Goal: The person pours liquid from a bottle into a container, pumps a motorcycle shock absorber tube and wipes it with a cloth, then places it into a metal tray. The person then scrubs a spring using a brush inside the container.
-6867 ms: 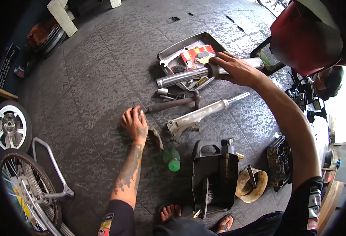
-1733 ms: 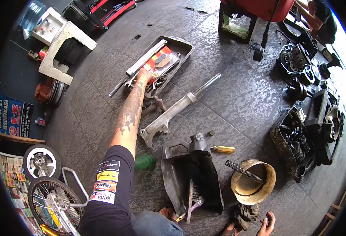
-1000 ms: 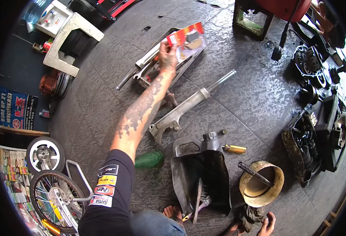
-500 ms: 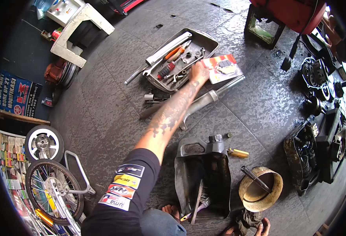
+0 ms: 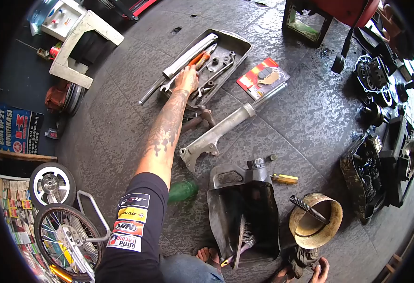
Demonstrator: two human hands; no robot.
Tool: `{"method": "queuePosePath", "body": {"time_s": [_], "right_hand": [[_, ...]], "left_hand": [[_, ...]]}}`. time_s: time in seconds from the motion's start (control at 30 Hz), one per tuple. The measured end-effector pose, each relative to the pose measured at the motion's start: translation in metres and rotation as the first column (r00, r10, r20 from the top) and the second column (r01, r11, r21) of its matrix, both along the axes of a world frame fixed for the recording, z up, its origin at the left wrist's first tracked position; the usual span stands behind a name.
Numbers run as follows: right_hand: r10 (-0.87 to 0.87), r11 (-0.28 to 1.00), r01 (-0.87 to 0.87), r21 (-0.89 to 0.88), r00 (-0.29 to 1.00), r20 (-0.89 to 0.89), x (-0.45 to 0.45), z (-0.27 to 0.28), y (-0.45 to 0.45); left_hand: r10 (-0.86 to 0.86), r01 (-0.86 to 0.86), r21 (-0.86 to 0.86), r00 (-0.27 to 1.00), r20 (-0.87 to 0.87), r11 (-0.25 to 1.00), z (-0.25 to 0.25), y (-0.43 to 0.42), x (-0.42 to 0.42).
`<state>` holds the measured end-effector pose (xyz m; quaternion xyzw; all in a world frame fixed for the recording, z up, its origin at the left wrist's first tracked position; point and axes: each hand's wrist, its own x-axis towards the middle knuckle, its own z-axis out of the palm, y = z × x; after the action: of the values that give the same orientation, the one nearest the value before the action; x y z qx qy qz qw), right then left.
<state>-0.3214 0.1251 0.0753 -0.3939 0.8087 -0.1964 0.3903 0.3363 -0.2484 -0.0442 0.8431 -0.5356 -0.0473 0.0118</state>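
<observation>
My left hand (image 5: 187,79) reaches down into the metal tray (image 5: 241,41) of tools. Its fingers are curled over the spot where a red-and-black handle lay, so what they grip is hidden. Beside it are orange-handled pliers (image 5: 200,60), an open-ended wrench (image 5: 167,87) and a long wrench (image 5: 222,71). Right of the tray lies a packet of brake pads (image 5: 263,79), apart from my hand. At the bottom edge my right hand (image 5: 321,271) is partly cut off, its fingers curled against a dark rag (image 5: 303,260).
A fork leg (image 5: 221,129) lies below the tray. Near me are a cut-open jerrycan (image 5: 218,217) holding a brush, a round tub (image 5: 295,226) with a spring (image 5: 309,210), a yellow-handled tool (image 5: 285,179) and a green bottle (image 5: 183,191). Engine parts (image 5: 374,82) line the right; wheels (image 5: 51,177) stand left.
My left hand has let go of the brake pad packet, now lying on the floor, and moved left into the tray. The green bottle and more of the fork leg have come into view.
</observation>
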Motion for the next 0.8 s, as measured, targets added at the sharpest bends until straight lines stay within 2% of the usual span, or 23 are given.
{"method": "queuePosePath", "body": {"time_s": [0.07, 0.2, 0.27, 0.33, 0.4, 0.53, 0.67, 0.7, 0.73, 0.8], "right_hand": [[-0.014, 1.0, 0.014, -0.018, 1.0, 0.016, -0.002, -0.001, 0.003], [0.005, 0.999, -0.004, -0.041, 1.0, 0.009, -0.006, -0.002, 0.011], [-0.012, 0.999, 0.014, 0.046, 0.999, -0.032, -0.001, 0.006, 0.006], [-0.012, 1.0, 0.013, 0.023, 1.0, -0.022, -0.001, 0.007, 0.006], [-0.018, 1.0, 0.018, -0.001, 1.0, -0.013, 0.0, 0.004, 0.005], [-0.031, 0.999, 0.032, -0.026, 0.999, 0.023, -0.02, -0.011, 0.021], [0.026, 0.995, -0.025, -0.095, 0.999, 0.018, -0.037, -0.03, 0.033], [0.047, 0.993, -0.046, -0.106, 0.999, 0.001, -0.038, -0.028, 0.033], [0.068, 0.991, -0.069, -0.115, 0.998, -0.013, -0.038, -0.027, 0.031], [0.048, 0.996, -0.047, -0.082, 0.999, 0.012, -0.024, -0.012, 0.021]], "left_hand": [[-0.021, 0.02, 0.008, 0.999, 0.043, 1.0, -0.014, -0.007, 0.009], [0.003, -0.003, 0.005, 1.0, -0.011, 1.0, -0.021, -0.02, 0.016], [-0.043, 0.043, -0.003, 0.999, 0.023, 0.999, -0.03, -0.021, 0.018], [-0.003, 0.002, 0.042, 0.999, 0.037, 0.999, -0.026, -0.023, 0.012], [-0.036, 0.037, -0.043, 0.999, 0.034, 0.998, -0.029, -0.019, 0.017], [0.065, -0.078, -0.232, 0.996, -0.064, 0.97, -0.032, -0.024, 0.033], [0.003, -0.015, -0.192, 0.998, -0.061, 0.981, -0.02, -0.012, 0.037], [0.047, -0.076, -0.263, 0.992, -0.116, 0.962, -0.017, -0.01, 0.032], [0.049, -0.078, -0.264, 0.992, -0.113, 0.961, -0.014, -0.009, 0.029], [0.098, -0.166, -0.311, 0.97, -0.223, 0.936, -0.007, -0.008, 0.025]]}}
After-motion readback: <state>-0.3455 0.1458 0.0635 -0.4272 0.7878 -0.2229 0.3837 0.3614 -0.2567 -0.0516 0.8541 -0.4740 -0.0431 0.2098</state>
